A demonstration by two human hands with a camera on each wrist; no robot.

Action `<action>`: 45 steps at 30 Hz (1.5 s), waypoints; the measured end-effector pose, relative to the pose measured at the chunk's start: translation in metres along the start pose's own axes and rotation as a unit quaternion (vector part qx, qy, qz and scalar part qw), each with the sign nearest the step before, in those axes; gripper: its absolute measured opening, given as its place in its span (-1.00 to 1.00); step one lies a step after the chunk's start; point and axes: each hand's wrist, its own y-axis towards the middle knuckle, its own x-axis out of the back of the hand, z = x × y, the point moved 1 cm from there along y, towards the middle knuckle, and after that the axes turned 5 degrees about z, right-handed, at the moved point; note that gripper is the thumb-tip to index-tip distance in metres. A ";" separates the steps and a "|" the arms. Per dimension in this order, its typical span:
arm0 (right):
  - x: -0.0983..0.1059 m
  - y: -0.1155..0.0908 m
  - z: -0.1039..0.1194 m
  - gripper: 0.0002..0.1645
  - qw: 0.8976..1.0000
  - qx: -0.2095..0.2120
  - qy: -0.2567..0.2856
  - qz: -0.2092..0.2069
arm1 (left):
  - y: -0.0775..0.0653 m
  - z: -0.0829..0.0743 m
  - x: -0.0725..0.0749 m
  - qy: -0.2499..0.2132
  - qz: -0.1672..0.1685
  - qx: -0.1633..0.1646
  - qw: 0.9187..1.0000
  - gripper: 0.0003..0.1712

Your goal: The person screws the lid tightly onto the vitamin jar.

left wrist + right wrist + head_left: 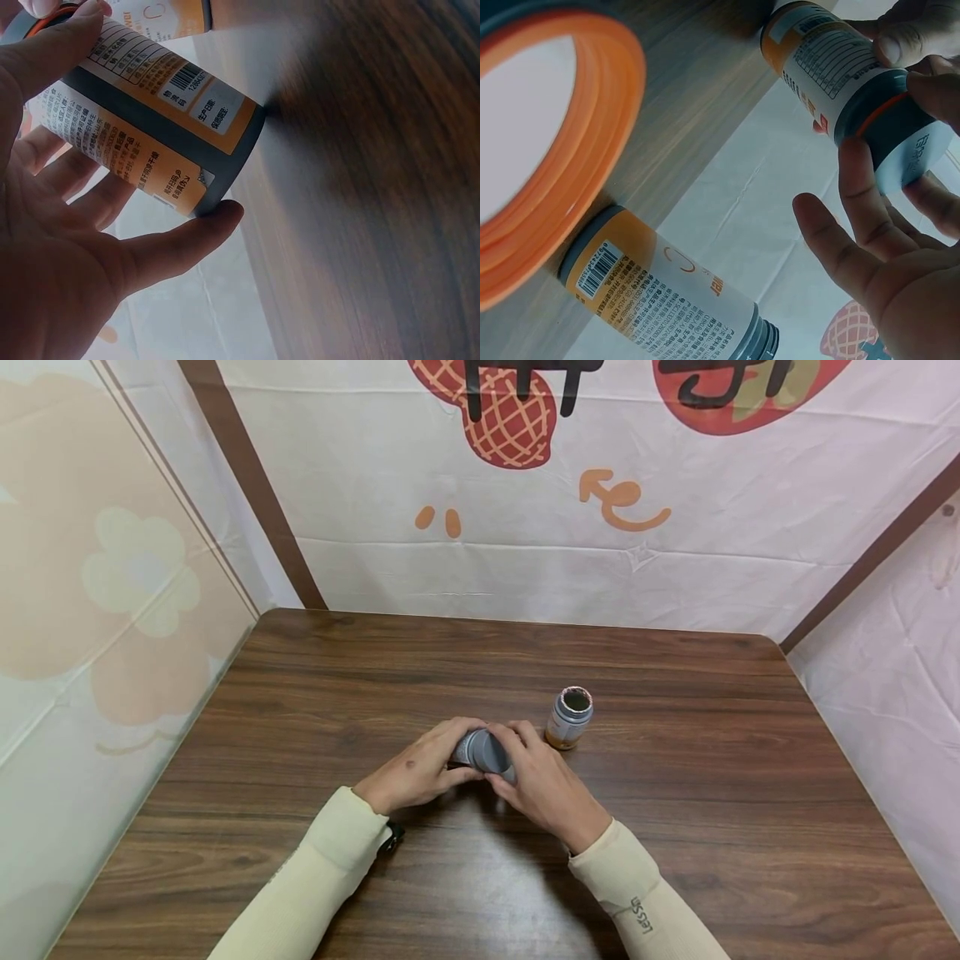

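Note:
My left hand grips the body of a tilted supplement bottle, grey with an orange and white label. Its bottom edge meets the table in the left wrist view. The fingers of my right hand are curled about the bottle's dark grey cap, which sits on the neck with an orange ring below it. A second, similar bottle stands upright and uncapped just beyond my right hand. Close to the right wrist camera is a loose grey cap with an orange inside.
The dark wood-grain table reaches well past both hands. Behind it hangs a white printed cloth, with further cloth along the left and right sides. A black watch is on my left wrist.

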 end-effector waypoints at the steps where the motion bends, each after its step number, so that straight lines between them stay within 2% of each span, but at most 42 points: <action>1: 0.000 0.000 0.000 -0.30 1.000 0.000 -0.001 -0.001 | 0.000 0.000 0.000 0.000 0.000 0.000 1.000 -0.33; 10: 0.000 0.000 -0.001 -0.30 1.000 -0.015 -0.003 0.001 | 0.001 0.001 -0.001 0.009 -0.001 0.004 1.000 -0.34; 21: 0.001 0.002 0.000 -0.31 0.998 -0.053 -0.019 0.014 | 0.002 0.001 -0.001 0.015 0.002 0.002 1.000 -0.36; 30: 0.007 0.002 0.000 -0.22 0.998 -0.034 -0.021 0.038 | 0.002 0.001 -0.001 0.010 0.000 -0.006 1.000 -0.33; 38: 0.007 0.002 0.001 -0.28 0.998 -0.043 -0.027 0.043 | 0.003 0.001 -0.001 0.009 -0.002 -0.006 1.000 -0.34; 45: 0.006 0.005 0.000 -0.33 0.996 -0.070 -0.021 0.043 | 0.003 0.001 -0.001 0.006 0.003 0.002 1.000 -0.38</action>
